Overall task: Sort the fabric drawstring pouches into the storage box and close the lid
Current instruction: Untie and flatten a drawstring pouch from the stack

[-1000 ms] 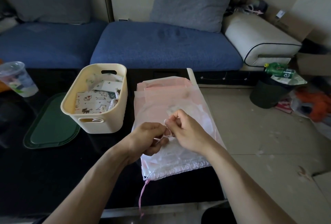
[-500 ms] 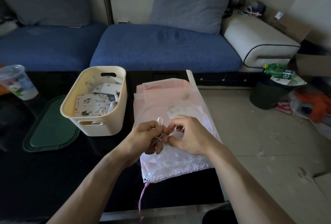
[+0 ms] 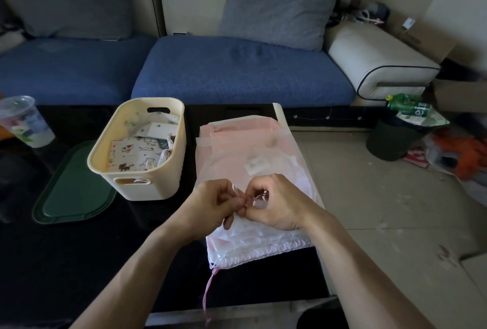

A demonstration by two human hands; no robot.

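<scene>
Left hand, right hand pinch drawstring; pouches beneath.

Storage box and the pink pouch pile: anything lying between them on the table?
Nothing: head view shows only bare black table between the box and pouches.

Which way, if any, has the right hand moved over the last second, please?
Yes: the right hand has dropped slightly towards the person, judged against the storage box.
</scene>
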